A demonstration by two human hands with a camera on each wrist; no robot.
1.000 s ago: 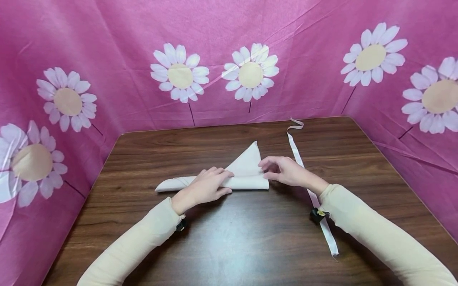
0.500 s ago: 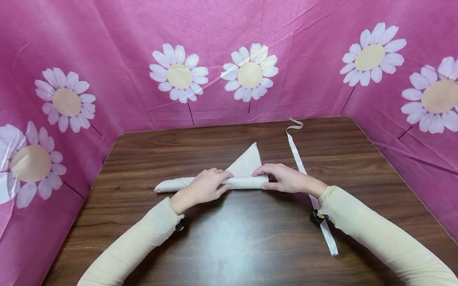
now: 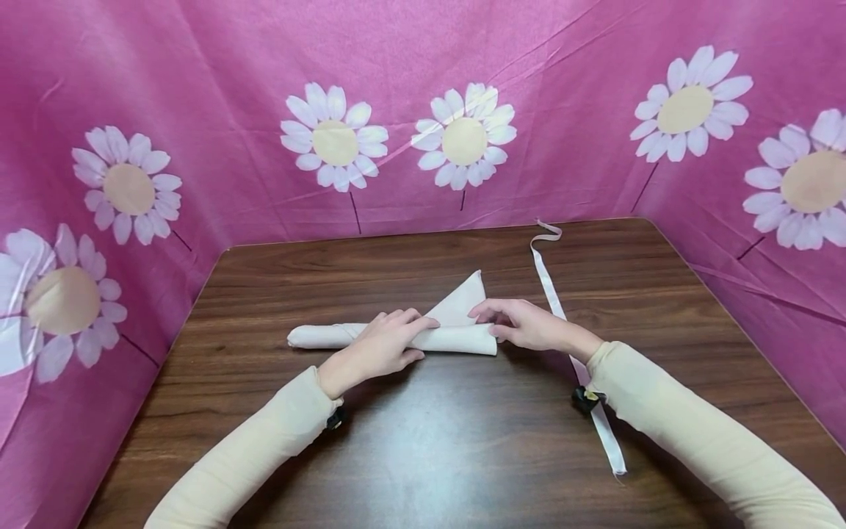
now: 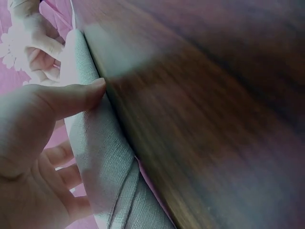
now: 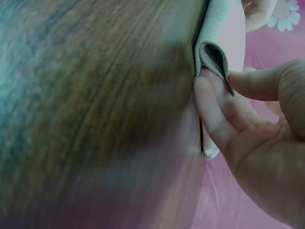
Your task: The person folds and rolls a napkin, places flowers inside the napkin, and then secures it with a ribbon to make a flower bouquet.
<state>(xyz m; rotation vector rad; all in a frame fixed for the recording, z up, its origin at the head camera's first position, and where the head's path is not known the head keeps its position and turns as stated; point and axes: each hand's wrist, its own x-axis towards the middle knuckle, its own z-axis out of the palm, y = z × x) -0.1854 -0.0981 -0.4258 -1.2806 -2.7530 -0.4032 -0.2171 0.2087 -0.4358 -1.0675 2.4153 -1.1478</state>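
Note:
A white cloth napkin (image 3: 463, 339) lies on the wooden table, partly rolled into a long tube, with one flat triangular corner pointing away at the back. My left hand (image 3: 380, 343) grips the middle of the roll, thumb along its near side and fingers over the top. At the roll's right end, my right hand (image 3: 529, 325) pinches the fabric by its edge. Seen from the right wrist, the roll's hollow end (image 5: 212, 55) shows between thumb and fingers. Loose folds (image 4: 126, 191) show in the roll in the left wrist view.
A narrow white ribbon (image 3: 547, 279) runs front to back on the table (image 3: 423, 448), passing under the right forearm, its far end curled. Pink fabric (image 3: 403, 44) printed with large daisies hangs around the table's back and sides.
The right hand has come left onto the napkin's right end, pressing at first and now pinching its edge. The roll has turned slightly, and less of the triangular corner shows. The left hand stays on it.

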